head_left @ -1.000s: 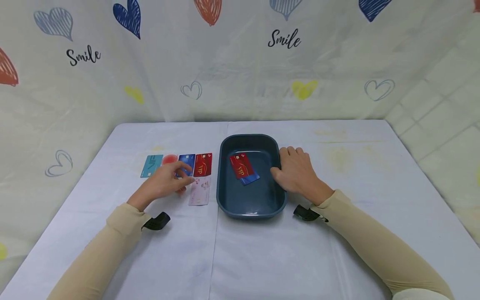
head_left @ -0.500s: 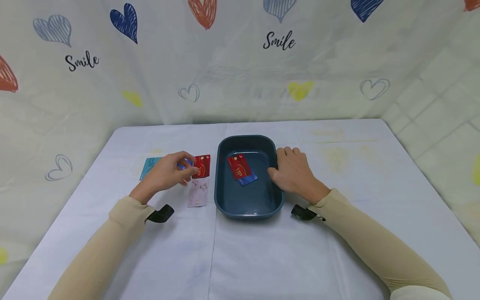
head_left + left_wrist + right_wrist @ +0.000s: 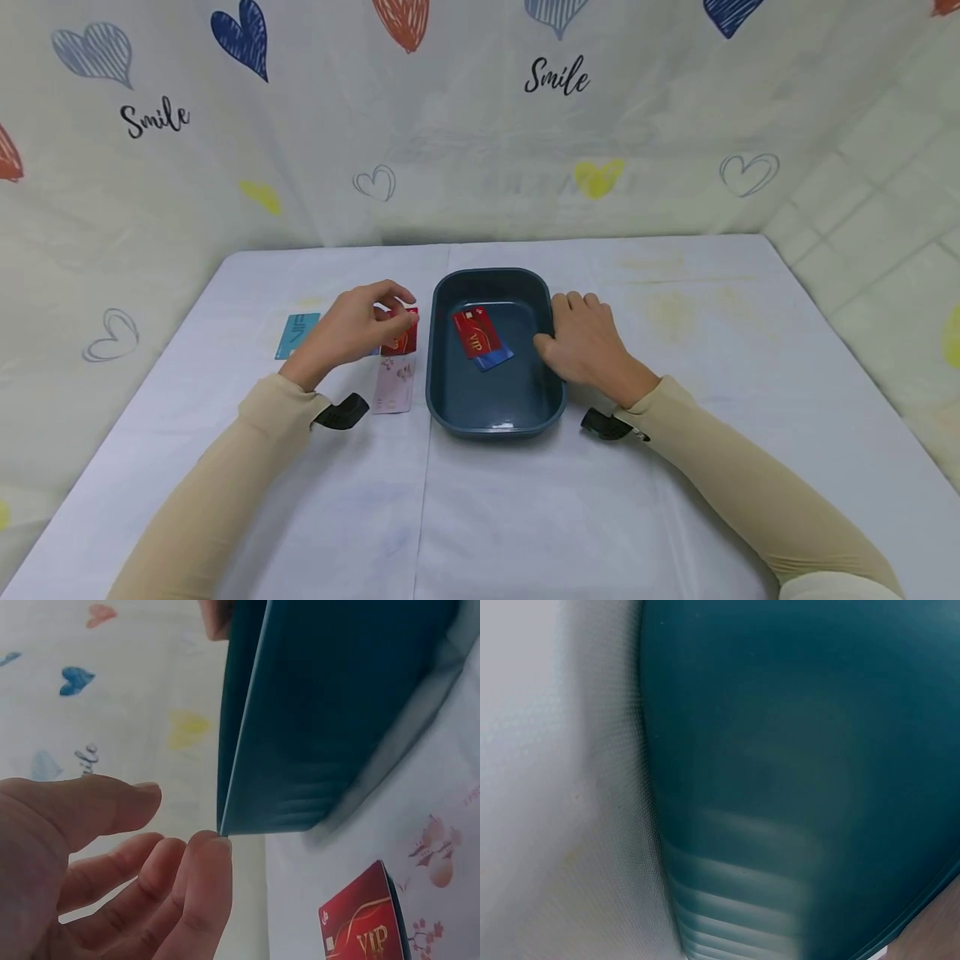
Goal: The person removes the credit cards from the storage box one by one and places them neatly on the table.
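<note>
My left hand point(image 3: 352, 329) hovers over the cards left of a dark teal tray point(image 3: 495, 404), thumb and fingers apart with nothing between them. Partly covered by it is a red VIP card point(image 3: 402, 342), which shows fully apart from the fingers in the left wrist view point(image 3: 360, 915). A pale pink card point(image 3: 393, 387) lies just in front of that one, and a teal VIP card point(image 3: 297, 335) to its left. My right hand point(image 3: 588, 337) grips the tray's right rim, thumb over the inside. Within the tray, another red VIP card point(image 3: 476, 331) overlaps a blue card point(image 3: 497, 359).
A white cloth point(image 3: 480, 517) covers the table. Behind it hangs a curtain point(image 3: 465, 125) printed with hearts and "Smile". Black cameras point(image 3: 342, 412) are strapped at both wrists, close above the cloth.
My left hand has moved right and away from me, from the blue card to over the red VIP card, uncovering the teal one. My right hand keeps its grip on the tray.
</note>
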Tool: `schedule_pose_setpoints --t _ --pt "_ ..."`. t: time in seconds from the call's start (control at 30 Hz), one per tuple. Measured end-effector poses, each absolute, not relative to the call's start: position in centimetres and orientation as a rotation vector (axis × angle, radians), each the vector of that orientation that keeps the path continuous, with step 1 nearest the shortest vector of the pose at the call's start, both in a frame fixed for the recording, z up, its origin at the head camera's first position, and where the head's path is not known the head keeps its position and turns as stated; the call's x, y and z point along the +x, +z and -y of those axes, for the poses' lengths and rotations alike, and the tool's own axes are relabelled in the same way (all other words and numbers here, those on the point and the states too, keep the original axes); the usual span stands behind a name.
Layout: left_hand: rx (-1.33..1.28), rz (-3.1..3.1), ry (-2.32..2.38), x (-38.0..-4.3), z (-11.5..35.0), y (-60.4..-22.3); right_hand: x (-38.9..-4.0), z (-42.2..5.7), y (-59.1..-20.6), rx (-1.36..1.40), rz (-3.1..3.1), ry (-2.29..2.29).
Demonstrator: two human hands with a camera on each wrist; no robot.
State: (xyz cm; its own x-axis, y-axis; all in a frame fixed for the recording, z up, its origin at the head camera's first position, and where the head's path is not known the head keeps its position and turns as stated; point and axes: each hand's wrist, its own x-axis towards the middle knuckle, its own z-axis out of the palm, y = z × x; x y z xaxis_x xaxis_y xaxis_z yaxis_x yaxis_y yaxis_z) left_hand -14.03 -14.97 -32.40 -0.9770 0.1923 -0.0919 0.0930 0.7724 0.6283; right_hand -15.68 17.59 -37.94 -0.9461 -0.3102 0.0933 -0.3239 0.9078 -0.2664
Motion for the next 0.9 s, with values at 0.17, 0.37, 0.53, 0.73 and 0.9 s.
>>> schedule_pose_setpoints --t 0.17,0.37,0.53,0.73,0.9 --pt "0.262 -2.844 0.958 -14.6 13.9 -31.8 -15.7 -17.6 -38.0 0.502 3.016 0.446" --pt "0.3 -2.823 1.014 -15.2 12.6 -31.5 -15.7 -17.6 -37.9 0.501 3.019 0.448" --pt "0.353 -2.828 1.025 -15.6 11.5 -31.5 -15.6 -17.6 -38.0 0.51 3.013 0.446" --pt "0.418 -2.838 1.042 -16.1 10.0 -31.3 -15.6 -17.5 -37.9 0.508 3.011 0.452" --pt "0.4 -2.852 1.039 -16.7 8.6 -31.4 -15.6 -17.6 -37.7 0.5 3.016 0.449"
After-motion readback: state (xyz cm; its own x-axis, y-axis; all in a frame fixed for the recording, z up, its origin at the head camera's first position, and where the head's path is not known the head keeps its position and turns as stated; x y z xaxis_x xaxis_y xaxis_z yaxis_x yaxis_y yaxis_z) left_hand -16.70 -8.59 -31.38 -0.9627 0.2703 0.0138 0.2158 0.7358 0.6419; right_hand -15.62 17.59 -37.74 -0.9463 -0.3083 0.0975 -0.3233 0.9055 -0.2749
